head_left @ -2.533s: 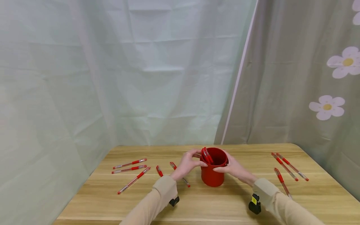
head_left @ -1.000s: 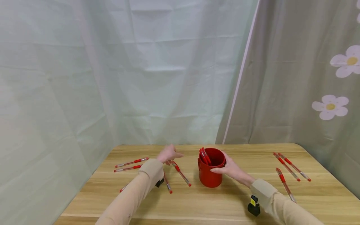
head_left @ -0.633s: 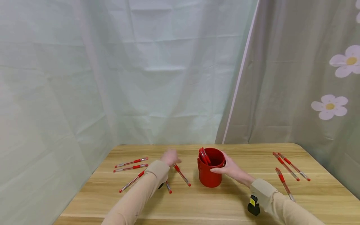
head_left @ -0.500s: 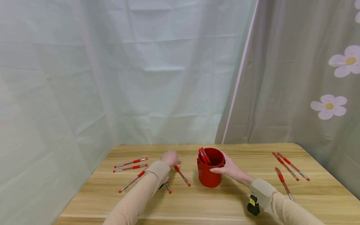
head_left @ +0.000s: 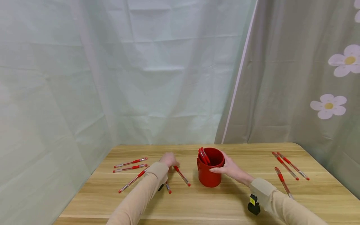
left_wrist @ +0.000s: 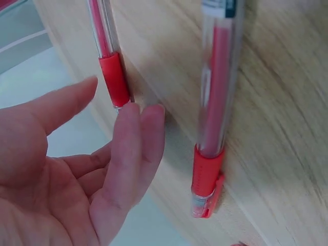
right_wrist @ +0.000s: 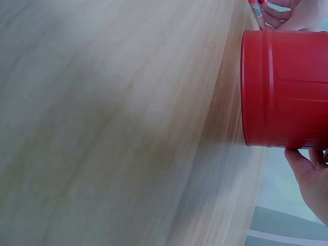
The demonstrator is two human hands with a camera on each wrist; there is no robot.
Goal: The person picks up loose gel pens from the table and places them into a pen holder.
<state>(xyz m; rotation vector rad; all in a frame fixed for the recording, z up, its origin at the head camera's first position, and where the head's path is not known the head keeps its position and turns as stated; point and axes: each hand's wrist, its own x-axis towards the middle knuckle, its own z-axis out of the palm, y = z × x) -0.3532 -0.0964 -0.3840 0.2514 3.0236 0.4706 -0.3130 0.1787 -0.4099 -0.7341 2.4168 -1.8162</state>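
A red bucket-shaped pen holder (head_left: 209,176) stands upright on the table, with red pens (head_left: 204,156) leaning inside its left rim. My right hand (head_left: 232,168) grips its right side near the rim, thumb at the front. To the left, my left hand (head_left: 168,159) hovers low over the tabletop. In the left wrist view its thumb and fingers are apart at the end of one red gel pen (left_wrist: 114,79), without visibly pinching it. Another gel pen (left_wrist: 209,169) lies beside the fingertips. The head view shows this second pen (head_left: 168,187) partly covered by the left arm.
Further left on the wooden table (head_left: 197,209) lie several red pens (head_left: 130,168). More red pens (head_left: 285,165) lie at the right, one (head_left: 283,182) partly behind the right sleeve. Pale curtains (head_left: 168,78) hang behind the table's back edge.
My left hand has left the bucket's rim and moved left above the pens, then shifted slightly lower. The right hand has kept its grip on the bucket.
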